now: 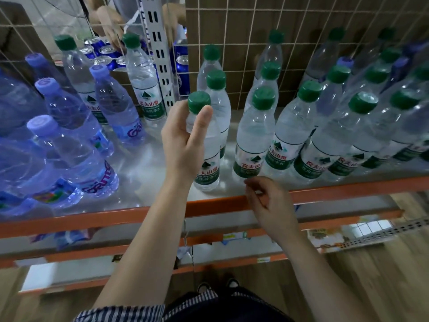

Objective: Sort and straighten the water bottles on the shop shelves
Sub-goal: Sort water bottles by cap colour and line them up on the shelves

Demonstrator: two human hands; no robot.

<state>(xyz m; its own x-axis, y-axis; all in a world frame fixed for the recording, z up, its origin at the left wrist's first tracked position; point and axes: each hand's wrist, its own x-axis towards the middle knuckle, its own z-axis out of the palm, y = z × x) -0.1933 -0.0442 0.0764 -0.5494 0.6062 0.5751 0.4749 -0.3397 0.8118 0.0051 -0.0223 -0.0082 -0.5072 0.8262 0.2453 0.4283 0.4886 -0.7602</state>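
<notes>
At centre frame our left hand (183, 140) grips a clear, green-labelled, green-capped bottle (207, 166) by its neck, upright near the orange front edge of the shelf (92, 219). Just below-right, our right hand (269, 203) hangs loosely curled, holding nothing.

Soft, even light falls from above, bright at the centre of the frame and dimmer toward the upper right, where the mesh back panel (243, 24) turns murky. The white shelf (144, 168) shows a pale sheen at centre left, and shadows under the bottles are faint. A blue-violet cast tints the purple-capped bottles (69, 159) at the left edge, which are smeared and stretched. The green-capped bottles (362, 126) at the right edge blur likewise. The centre bottle (206, 173) has a crisp label. Wide-angle distortion bows the orange shelf edge (116, 217). The right hand (267, 201) has blurred fingers (249, 184); the floor (383, 275) at lower right is soft.
</notes>
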